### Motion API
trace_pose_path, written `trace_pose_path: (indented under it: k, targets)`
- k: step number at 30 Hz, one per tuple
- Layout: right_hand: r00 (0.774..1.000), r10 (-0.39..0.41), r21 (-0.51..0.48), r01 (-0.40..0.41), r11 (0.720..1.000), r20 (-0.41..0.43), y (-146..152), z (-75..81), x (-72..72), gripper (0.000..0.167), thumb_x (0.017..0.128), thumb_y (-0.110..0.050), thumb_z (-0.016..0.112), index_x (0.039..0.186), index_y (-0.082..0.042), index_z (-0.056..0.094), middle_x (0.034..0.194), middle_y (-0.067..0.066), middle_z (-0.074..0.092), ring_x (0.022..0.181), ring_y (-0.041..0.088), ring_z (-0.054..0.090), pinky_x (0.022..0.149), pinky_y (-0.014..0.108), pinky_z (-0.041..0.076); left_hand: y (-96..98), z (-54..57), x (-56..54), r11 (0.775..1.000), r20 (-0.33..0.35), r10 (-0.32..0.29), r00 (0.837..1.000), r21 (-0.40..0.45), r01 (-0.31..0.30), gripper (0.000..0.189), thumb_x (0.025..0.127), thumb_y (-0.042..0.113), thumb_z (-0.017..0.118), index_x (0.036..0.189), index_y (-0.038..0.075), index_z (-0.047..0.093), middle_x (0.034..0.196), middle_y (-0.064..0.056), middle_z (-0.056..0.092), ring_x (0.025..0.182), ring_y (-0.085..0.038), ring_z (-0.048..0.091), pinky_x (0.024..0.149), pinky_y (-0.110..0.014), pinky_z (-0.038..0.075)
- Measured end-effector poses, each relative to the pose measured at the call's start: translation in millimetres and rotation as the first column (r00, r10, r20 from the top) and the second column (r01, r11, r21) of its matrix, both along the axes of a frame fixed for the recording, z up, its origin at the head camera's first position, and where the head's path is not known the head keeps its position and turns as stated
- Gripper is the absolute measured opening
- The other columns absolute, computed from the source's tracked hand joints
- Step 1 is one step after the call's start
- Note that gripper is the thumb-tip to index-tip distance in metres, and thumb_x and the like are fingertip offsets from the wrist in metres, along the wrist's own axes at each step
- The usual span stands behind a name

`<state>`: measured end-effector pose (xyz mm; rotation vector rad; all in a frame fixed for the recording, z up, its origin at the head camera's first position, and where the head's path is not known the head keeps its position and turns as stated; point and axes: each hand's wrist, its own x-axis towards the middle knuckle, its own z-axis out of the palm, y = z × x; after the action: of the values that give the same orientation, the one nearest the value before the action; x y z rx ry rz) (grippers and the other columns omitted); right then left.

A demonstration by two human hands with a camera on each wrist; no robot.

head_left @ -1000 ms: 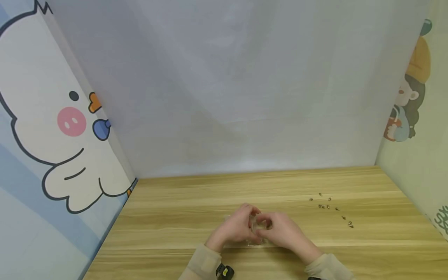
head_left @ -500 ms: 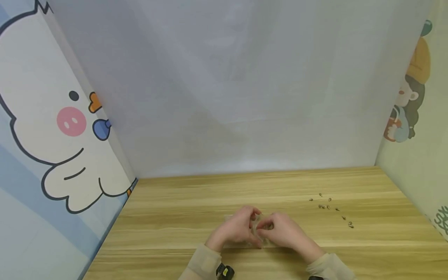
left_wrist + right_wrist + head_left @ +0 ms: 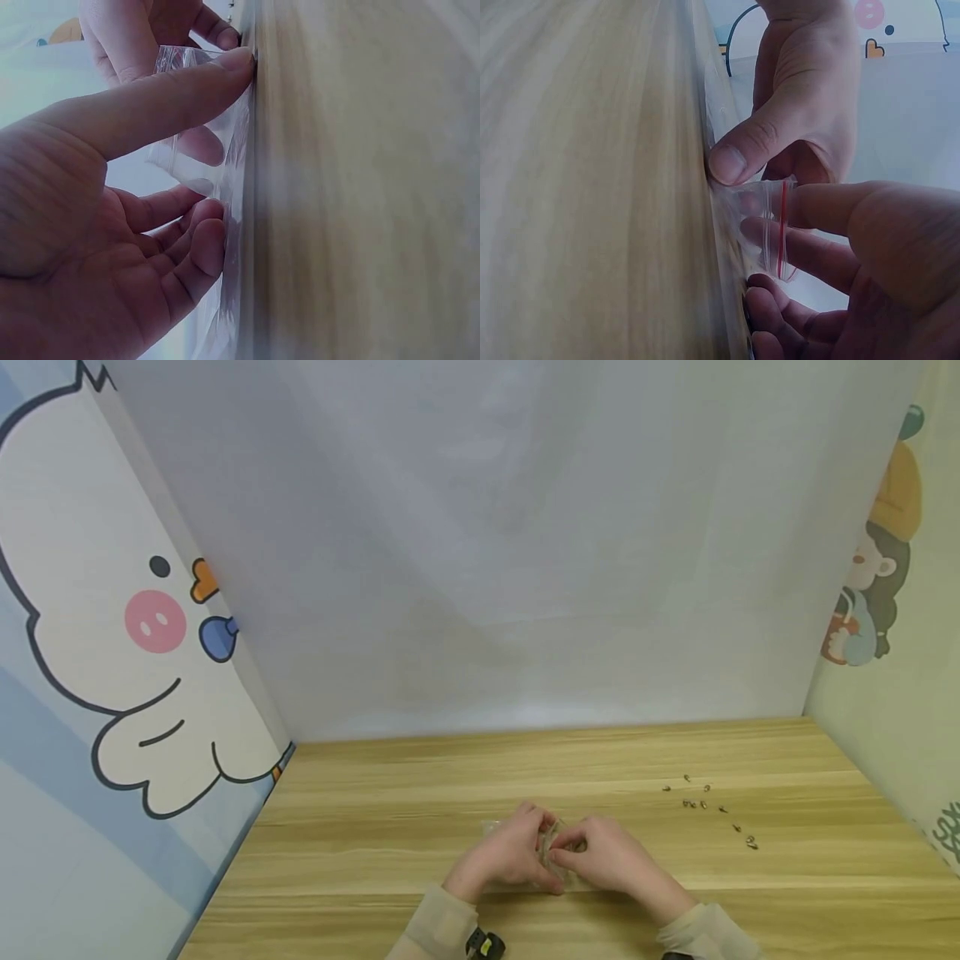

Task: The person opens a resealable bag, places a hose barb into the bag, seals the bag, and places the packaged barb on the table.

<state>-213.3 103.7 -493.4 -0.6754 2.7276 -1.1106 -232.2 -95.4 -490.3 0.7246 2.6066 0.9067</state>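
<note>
A clear plastic zip-lock bag (image 3: 761,244) with a red stripe along its mouth lies on the wooden table between both hands. My left hand (image 3: 510,850) holds it down: the thumb (image 3: 187,94) presses one side, and the curled fingers (image 3: 206,247) bear on the other. At the bag's mouth is my right hand (image 3: 611,856), its thumb and index finger close together. Seen from the right wrist, those fingertips show through the plastic, past the red stripe; the other fingers (image 3: 769,311) curl below. Whether anything small sits between the right fingertips cannot be made out.
Several small metal pieces, perhaps hooks or clasps, are scattered on the wooden table (image 3: 360,827) to the right, one of them a metal piece (image 3: 752,842) nearest the front. A grey-white backdrop (image 3: 480,610) rises behind, with printed panels at both sides.
The right fingertips have drawn together and shifted slightly left against the bag's mouth. The left hand stays almost where it was. The scattered metal pieces have not moved.
</note>
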Motion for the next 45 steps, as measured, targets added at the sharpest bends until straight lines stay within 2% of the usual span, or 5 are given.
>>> trace_pose_path:
  k: [15, 19, 26, 40, 45]
  targets:
    - [1.0, 0.001, -0.008, -0.001, 1.0, 0.01, 0.6, 0.2, 0.1, 0.005, 0.091, -0.023, 0.083, 0.093, -0.018, 0.086, 0.095, -0.006, 0.077, 0.09, 0.015, 0.066, 0.08, 0.044, 0.055, -3.9, -0.8, -0.1, 0.994, 0.094, 0.043, 0.995, 0.093, -0.052, 0.075, 0.075, 0.016, 0.1, 0.137, -0.001, 0.06, 0.121, -0.002, 0.055, 0.092, -0.011, 0.053, 0.081, -0.026, 0.051]
    - [1.0, 0.003, -0.007, -0.003, 1.0, 0.021, 0.8, -0.2, 0.1, 0.004, 0.089, -0.022, 0.084, 0.086, -0.02, 0.083, 0.089, -0.009, 0.075, 0.081, 0.011, 0.062, 0.071, 0.035, 0.052, -3.6, -1.1, 0.1, 0.996, 0.074, 0.03, 0.997, 0.079, -0.036, 0.079, 0.07, 0.018, 0.103, 0.135, -0.001, 0.061, 0.12, -0.001, 0.055, 0.094, -0.011, 0.054, 0.083, -0.026, 0.052]
    - [0.999, -0.014, -0.006, 0.014, 1.0, 0.033, -1.2, -0.1, 1.4, 0.009, 0.088, -0.023, 0.083, 0.079, -0.023, 0.082, 0.084, -0.013, 0.073, 0.072, 0.009, 0.057, 0.062, 0.028, 0.047, -1.8, -0.8, 1.1, 1.0, -0.033, 0.006, 0.999, -0.011, -0.006, 0.085, 0.064, 0.031, 0.106, 0.132, 0.003, 0.063, 0.12, 0.0, 0.057, 0.105, -0.011, 0.058, 0.098, -0.029, 0.052]
    - [0.997, -0.038, 0.001, 0.038, 0.999, 0.064, 3.3, 2.1, -0.8, 0.01, 0.091, -0.026, 0.082, 0.087, -0.017, 0.085, 0.094, -0.004, 0.073, 0.081, 0.012, 0.058, 0.068, 0.034, 0.049, -2.6, -1.9, 0.2, 0.999, -0.011, 0.025, 1.0, 0.03, -0.025, 0.077, 0.068, 0.021, 0.104, 0.128, 0.001, 0.062, 0.118, -0.001, 0.057, 0.103, -0.011, 0.057, 0.096, -0.028, 0.052]
    - [0.998, -0.032, 0.004, 0.032, 0.999, 0.057, 5.6, 2.4, -1.2, 0.007, 0.089, -0.025, 0.083, 0.087, -0.019, 0.085, 0.093, -0.005, 0.074, 0.083, 0.011, 0.06, 0.071, 0.034, 0.05, -3.7, -1.5, -0.8, 0.997, 0.024, 0.033, 0.999, 0.062, -0.035, 0.074, 0.069, 0.018, 0.104, 0.129, 0.001, 0.063, 0.116, 0.0, 0.056, 0.096, -0.009, 0.055, 0.089, -0.026, 0.052]
